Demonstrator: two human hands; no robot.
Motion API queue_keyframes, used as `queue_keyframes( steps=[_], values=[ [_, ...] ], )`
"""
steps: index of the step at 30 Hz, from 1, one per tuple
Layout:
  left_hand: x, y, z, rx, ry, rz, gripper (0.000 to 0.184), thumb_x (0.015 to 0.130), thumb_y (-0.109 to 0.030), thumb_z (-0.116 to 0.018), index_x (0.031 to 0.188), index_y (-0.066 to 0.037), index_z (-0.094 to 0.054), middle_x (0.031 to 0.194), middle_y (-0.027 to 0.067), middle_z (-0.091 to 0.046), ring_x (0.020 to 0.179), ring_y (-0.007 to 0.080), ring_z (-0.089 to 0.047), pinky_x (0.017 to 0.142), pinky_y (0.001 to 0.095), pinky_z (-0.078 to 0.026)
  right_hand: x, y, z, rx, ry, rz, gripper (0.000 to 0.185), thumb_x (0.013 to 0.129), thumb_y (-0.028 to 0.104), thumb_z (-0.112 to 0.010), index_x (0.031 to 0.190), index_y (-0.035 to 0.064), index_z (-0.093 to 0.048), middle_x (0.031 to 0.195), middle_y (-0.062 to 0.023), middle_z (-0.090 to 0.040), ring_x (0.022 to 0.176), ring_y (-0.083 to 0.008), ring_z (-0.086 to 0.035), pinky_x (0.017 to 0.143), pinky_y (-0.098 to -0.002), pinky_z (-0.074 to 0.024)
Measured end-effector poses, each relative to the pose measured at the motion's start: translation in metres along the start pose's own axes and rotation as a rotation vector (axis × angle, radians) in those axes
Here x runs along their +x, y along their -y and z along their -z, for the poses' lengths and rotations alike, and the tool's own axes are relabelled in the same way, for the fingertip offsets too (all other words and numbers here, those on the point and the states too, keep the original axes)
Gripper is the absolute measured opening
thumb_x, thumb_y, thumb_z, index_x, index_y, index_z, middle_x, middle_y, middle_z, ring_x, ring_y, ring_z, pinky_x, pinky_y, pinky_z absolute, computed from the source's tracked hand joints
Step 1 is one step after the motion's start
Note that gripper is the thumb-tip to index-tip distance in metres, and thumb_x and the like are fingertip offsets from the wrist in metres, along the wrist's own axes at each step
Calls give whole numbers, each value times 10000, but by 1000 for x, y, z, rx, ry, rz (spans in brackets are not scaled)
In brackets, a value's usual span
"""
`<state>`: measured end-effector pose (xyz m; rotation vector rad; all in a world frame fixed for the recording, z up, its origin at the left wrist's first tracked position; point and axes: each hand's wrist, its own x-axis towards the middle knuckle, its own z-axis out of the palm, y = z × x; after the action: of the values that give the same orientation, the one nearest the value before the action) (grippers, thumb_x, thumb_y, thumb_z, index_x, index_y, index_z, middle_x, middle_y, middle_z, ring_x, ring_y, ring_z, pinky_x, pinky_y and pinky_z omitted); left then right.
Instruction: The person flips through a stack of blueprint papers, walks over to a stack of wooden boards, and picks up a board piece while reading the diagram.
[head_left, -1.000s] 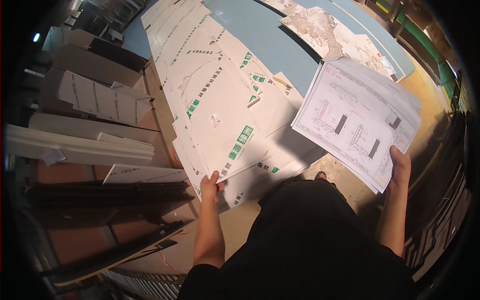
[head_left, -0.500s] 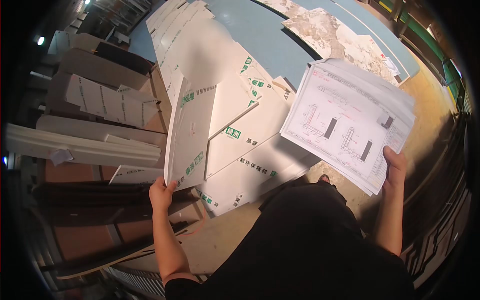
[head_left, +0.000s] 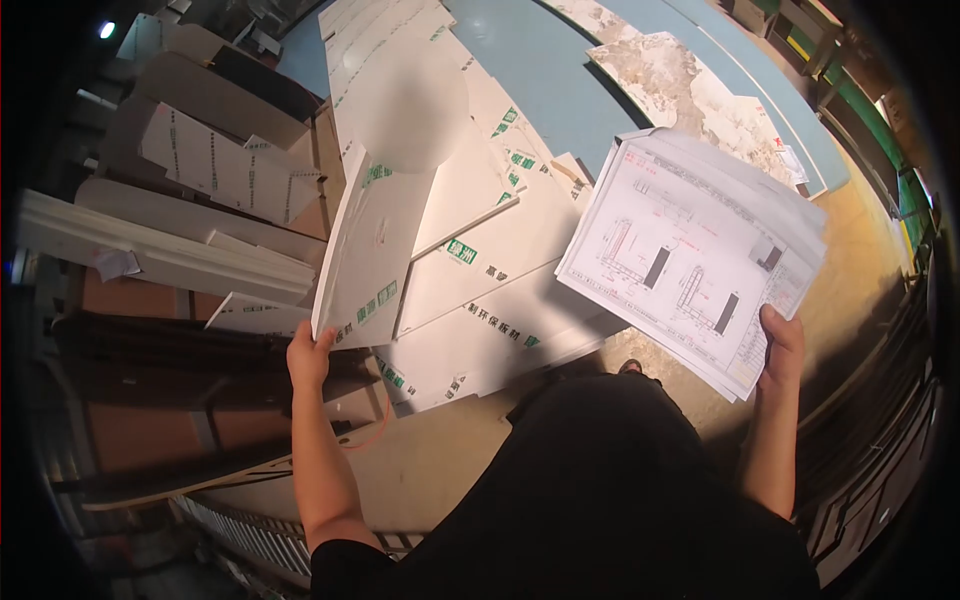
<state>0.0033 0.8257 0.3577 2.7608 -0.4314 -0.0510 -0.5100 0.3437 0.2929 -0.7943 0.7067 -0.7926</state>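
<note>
My left hand (head_left: 309, 356) is closed on the near corner of a long white board (head_left: 372, 255) with green and black print. The board is tilted over a pile of similar printed boards (head_left: 480, 345). On the right, my right hand (head_left: 782, 345) pinches the edge of a stack of paper drawings (head_left: 690, 260), thumb on top. The top sheet shows line diagrams with black upright bars and red marks. A round blur hides part of the boards beyond the tilted one.
To the left, brown shelving (head_left: 150, 350) holds more white panels (head_left: 215, 165) and long strips (head_left: 160, 245). Marble-patterned slabs (head_left: 690, 85) lie at the back right near a blue floor area (head_left: 530, 70). Dark racks (head_left: 890, 450) line the right side.
My view has shifted a little. My left hand and the board's near corner sit slightly higher and further left in view. Both hands keep their holds.
</note>
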Motion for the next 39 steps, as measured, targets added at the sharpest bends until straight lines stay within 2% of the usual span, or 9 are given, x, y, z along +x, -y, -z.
queue_keyframes(
  steps=[4,7,9,11,14,21,25,31,39],
  values=[
    [-6,10,-6,-27,-55,-16,367,880,-328,-755,1051,-19,-656,898,178,-708,808,297,-673,757,382,-514,-2,5,-7,13,24,5,655,868,145,-710,1426,-82,-453,1330,-190,-621,1177,-296,-642,1047,-401,-502],
    [-7,24,-18,-554,0,80,316,940,-279,-731,1025,20,-676,905,35,-671,831,116,-579,775,300,-472,-6,10,-16,34,26,40,650,857,152,-723,1413,-70,-470,1303,-181,-635,1163,-290,-646,1036,-393,-505],
    [-7,38,-38,-930,-108,95,333,965,-262,-700,1147,11,-643,1023,63,-689,908,164,-635,830,319,-499,-7,12,-12,13,-15,6,633,842,169,-750,1377,-62,-504,1262,-169,-657,1128,-274,-661,1001,-392,-523],
    [-2,52,-56,-1122,-194,214,459,985,-299,-673,1319,-4,-562,1269,124,-645,1147,247,-626,957,391,-488,-7,17,-12,53,-8,-10,592,854,133,-741,1367,-59,-517,1244,-168,-671,1098,-273,-678,984,-394,-538],
    [-2,45,-73,-1267,-294,215,428,1035,-287,-609,1362,-26,-520,1338,136,-600,1196,264,-591,989,417,-481,-13,20,-14,60,-18,2,590,856,135,-743,1366,-59,-520,1233,-169,-678,1073,-268,-692,957,-393,-555],
    [23,61,-89,-1219,-414,216,310,1012,-171,-636,1294,-80,-544,1242,73,-638,1075,194,-620,868,358,-497,-15,7,-17,75,-37,69,654,831,170,-768,1377,-72,-502,1251,-174,-669,1086,-276,-691,955,-388,-563],
    [22,53,-79,-1294,-349,145,308,1017,-80,-603,1305,-1,-526,1274,141,-627,1131,247,-615,988,412,-502,-19,-1,-20,72,-78,65,649,830,153,-767,1377,-75,-500,1250,-178,-669,1088,-281,-691,961,-391,-563],
    [24,60,-81,-1294,-358,104,319,1013,-88,-612,1311,3,-543,1264,133,-637,1134,243,-619,974,397,-506,-15,-10,-13,31,-96,51,622,854,126,-729,1387,-78,-481,1256,-187,-660,1097,-293,-685,979,-396,-555],
    [18,62,-80,-1309,-395,72,318,1033,-262,-622,1242,-24,-608,1160,74,-687,1059,194,-645,913,363,-509,-5,-7,-33,-16,-7,60,700,843,133,-716,1444,-75,-424,1330,-189,-617,1193,-310,-629,1055,-410,-501]
  ],
)
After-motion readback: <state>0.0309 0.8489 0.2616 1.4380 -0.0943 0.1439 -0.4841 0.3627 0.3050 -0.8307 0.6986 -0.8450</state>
